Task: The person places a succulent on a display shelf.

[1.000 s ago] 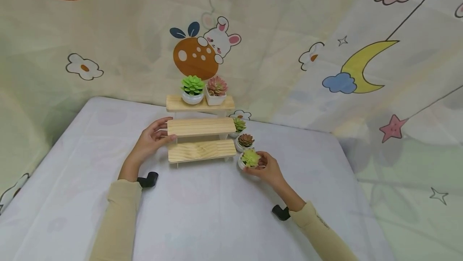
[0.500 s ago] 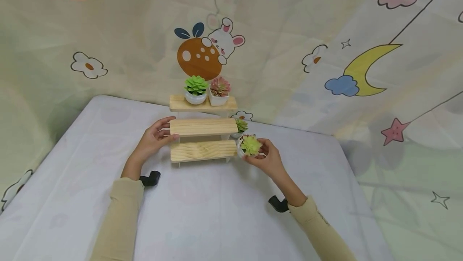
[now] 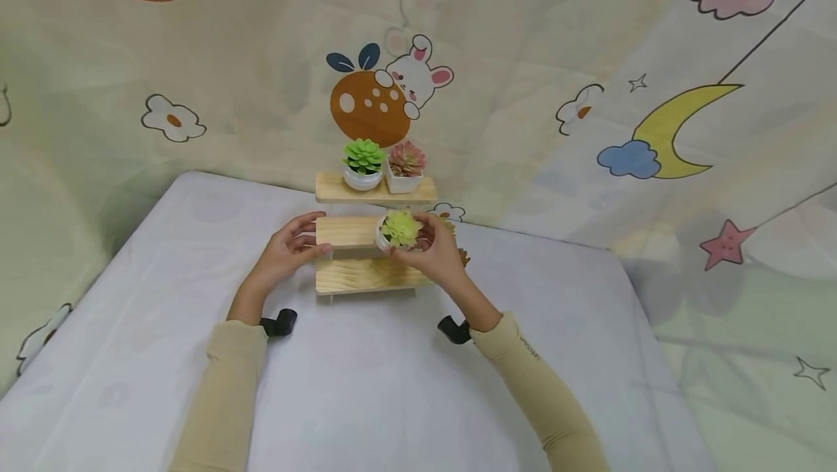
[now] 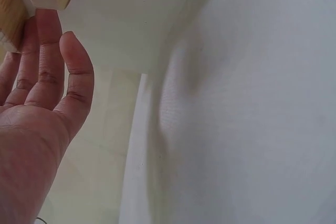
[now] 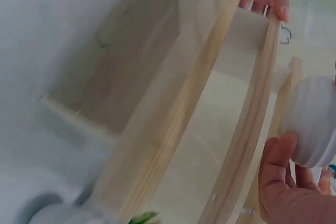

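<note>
My right hand (image 3: 431, 247) pinches a small potted succulent (image 3: 401, 228), yellow-green in a white round pot, over the right part of the stand's middle tier. From below, the right wrist view shows the ribbed white pot (image 5: 312, 119) between thumb and fingers. My left hand (image 3: 288, 247) grips the left end of the middle plank (image 3: 345, 232) of a three-tier wooden stand, thumb at its front edge, fingers behind. A bright green succulent (image 3: 363, 160) in a round pot and a pink succulent (image 3: 406, 163) in a square pot stand on the top tier (image 3: 333, 189).
Beside the stand's right side, a brown succulent (image 3: 464, 257) and a green succulent (image 3: 448, 224) are mostly hidden by my right hand. The lowest plank (image 3: 360, 277) is bare where visible. A white cloth (image 3: 366, 385) covers the table; a patterned curtain (image 3: 261, 80) hangs behind.
My right hand has lifted the yellow-green succulent from beside the stand and carried it up and left over the middle tier. The left hand keeps its hold on the stand.
</note>
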### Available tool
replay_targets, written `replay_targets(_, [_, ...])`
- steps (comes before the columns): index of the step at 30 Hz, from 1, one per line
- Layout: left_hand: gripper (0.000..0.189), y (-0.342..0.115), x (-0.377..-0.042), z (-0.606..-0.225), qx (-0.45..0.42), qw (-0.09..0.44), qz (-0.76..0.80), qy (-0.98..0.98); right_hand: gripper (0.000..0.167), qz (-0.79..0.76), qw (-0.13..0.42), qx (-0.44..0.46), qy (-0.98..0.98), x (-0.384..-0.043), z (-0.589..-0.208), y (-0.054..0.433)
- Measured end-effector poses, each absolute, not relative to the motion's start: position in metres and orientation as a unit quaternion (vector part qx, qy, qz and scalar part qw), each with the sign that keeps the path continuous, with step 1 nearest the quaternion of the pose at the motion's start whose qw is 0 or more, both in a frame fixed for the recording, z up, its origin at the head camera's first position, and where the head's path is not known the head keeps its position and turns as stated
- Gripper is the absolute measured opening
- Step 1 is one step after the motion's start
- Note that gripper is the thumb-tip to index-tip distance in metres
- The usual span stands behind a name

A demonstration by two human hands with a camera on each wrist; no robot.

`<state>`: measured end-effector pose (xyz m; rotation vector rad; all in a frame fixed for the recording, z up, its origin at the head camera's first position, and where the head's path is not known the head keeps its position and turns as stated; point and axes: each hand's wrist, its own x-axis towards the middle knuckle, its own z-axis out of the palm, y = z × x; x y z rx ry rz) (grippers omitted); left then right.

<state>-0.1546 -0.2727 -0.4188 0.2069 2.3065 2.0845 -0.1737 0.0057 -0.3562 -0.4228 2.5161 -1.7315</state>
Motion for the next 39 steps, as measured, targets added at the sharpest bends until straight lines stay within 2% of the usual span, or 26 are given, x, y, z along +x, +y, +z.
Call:
replay_targets(10, [0.070, -0.265, -0.154, -0.419, 0.061, 0.024, 0.661, 0.747, 0.067, -0.553, 0.046, -0.148, 0.818, -0.184, -0.356, -0.027])
replay_targets(23, [0.070, -0.262, -0.154, -0.416, 0.050, 0.024, 0.658, 0.751, 0.066, -0.560, 0.053, -0.157, 0.812, -0.185, -0.358, -0.032])
replay_targets(30, [0.072, -0.264, -0.153, -0.416, 0.053, 0.027, 0.659, 0.750, 0.058, -0.570, 0.035, -0.222, 0.790, -0.170, -0.369, 0.004])
replay_targets(39, [0.071, -0.271, -0.154, -0.417, 0.051, 0.021, 0.660, 0.749, 0.045, -0.612, -0.012, -0.207, 0.764, -0.162, -0.370, 0.058])
